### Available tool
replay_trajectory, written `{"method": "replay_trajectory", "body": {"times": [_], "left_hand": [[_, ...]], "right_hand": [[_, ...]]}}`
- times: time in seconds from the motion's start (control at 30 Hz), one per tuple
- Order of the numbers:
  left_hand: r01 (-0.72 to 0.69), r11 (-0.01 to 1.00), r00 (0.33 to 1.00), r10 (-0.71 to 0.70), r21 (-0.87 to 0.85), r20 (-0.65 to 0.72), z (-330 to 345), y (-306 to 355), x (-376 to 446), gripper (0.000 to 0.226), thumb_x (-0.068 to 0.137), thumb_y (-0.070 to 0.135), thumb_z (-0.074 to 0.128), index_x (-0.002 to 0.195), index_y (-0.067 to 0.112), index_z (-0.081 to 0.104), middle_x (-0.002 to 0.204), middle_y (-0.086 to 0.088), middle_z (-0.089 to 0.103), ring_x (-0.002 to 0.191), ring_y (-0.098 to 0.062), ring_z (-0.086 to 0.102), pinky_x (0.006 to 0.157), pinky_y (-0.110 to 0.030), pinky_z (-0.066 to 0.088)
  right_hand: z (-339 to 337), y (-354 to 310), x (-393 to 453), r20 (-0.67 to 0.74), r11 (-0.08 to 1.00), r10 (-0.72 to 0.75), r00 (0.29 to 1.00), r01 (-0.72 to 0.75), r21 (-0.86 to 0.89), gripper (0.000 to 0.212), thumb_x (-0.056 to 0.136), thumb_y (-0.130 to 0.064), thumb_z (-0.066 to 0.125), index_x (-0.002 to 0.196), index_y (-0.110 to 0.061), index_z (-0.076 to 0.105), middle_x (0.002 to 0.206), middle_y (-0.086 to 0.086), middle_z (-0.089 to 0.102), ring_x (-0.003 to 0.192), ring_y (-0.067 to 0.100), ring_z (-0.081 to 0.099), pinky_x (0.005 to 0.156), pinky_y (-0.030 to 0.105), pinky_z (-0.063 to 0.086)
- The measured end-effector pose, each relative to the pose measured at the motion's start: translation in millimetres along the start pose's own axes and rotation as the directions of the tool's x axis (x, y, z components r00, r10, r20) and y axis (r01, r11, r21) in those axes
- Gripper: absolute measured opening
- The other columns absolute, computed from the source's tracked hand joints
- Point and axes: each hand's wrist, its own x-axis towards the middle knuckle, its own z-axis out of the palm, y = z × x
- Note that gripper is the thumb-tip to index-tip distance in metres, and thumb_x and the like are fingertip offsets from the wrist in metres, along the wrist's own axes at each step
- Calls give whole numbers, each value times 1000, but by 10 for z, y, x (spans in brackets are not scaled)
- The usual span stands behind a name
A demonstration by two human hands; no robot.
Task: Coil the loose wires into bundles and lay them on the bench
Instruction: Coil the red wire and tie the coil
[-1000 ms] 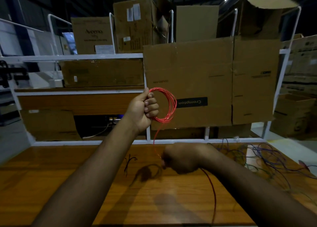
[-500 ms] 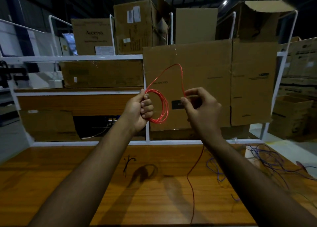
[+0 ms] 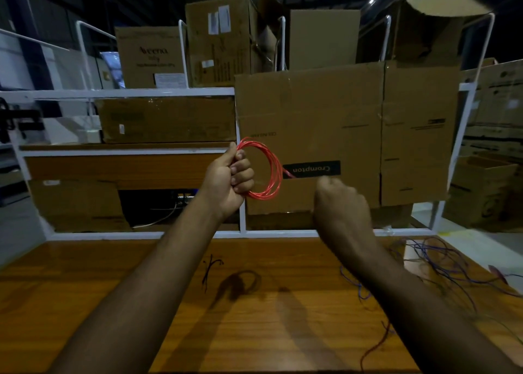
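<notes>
While a loose red strand (image 3: pixel 376 345) trails over the near right part of the wooden bench (image 3: pixel 141 303), a tangle of blue and purple wires (image 3: pixel 441 263) lies farther along its right side, and a small black wire scrap (image 3: pixel 209 269) sits near the middle. Above the bench I raise both hands. My right hand (image 3: pixel 342 204) is a blurred fist seen from the back; I cannot tell whether it pinches any wire. To its left, my left hand (image 3: pixel 229 181) grips the red wire coil (image 3: pixel 268 170), fingers curled round its left edge. Beyond stand a white rack (image 3: pixel 169 92) and cardboard boxes (image 3: pixel 339 124).
</notes>
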Motion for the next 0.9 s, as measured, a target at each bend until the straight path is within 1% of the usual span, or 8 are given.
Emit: {"method": "replay_trajectory", "body": {"times": [0.07,0.13,0.3,0.4,0.47,0.57,0.73,0.9], "left_hand": [[-7,1000,1000,7,18,9,2,-27,23,40,105,41,33,76,18,46,53,8,29,39,-4,23,40,-19,15],[5,998,1000,-6,62,22,-13,-70,34,39,105,40,34,76,17,46,53,8,29,39,-4,23,39,-18,16],[37,954,995,-63,298,79,9,-168,-13,34,105,38,38,83,15,47,59,4,40,45,-6,37,41,-17,32],[13,927,991,-63,376,120,44,-153,-24,32,103,38,41,98,8,53,75,-6,53,60,-12,52,60,-19,48],[2,897,989,-66,443,130,75,-120,-30,37,104,38,40,103,4,55,82,-11,54,67,-17,53,68,-23,48],[42,866,983,-126,498,136,129,-77,-63,35,105,36,36,84,15,54,65,1,42,49,-7,37,45,-18,28],[222,912,940,-294,345,172,147,-56,-31,28,100,36,38,79,20,48,49,9,29,37,-2,23,38,-17,12],[240,937,942,-288,255,172,75,37,8,40,105,37,32,74,15,47,46,9,31,33,-2,26,34,-16,17]], "right_hand": [[-71,-145,-109,259,998,-58,964,54,21,9,104,-17,43,102,-15,52,83,-2,51,64,7,47,64,24,44],[-150,-300,-186,357,982,-184,916,182,39,9,104,-21,44,108,-18,52,85,-3,49,70,9,49,67,25,42],[-317,-360,-9,178,927,-376,909,369,73,14,104,-31,46,119,-31,49,90,-9,52,71,8,54,65,24,48],[-325,-327,165,41,904,-411,911,402,144,29,99,-37,56,127,-27,56,108,-4,60,86,10,62,75,25,53],[-280,-309,264,-23,905,-394,919,393,166,33,97,-37,59,125,-21,58,114,2,57,87,13,63,75,24,54],[-207,-263,444,-117,905,-380,918,395,161,29,98,-38,56,114,-14,58,120,6,48,76,11,60,65,24,57],[-152,-155,724,-9,891,-421,907,415,181,26,101,-47,44,109,-25,36,91,-5,57,60,10,54,47,22,40],[-45,-11,781,138,809,-402,905,281,517,27,102,-49,39,105,-23,46,79,-2,67,66,7,66,59,25,56]]}}
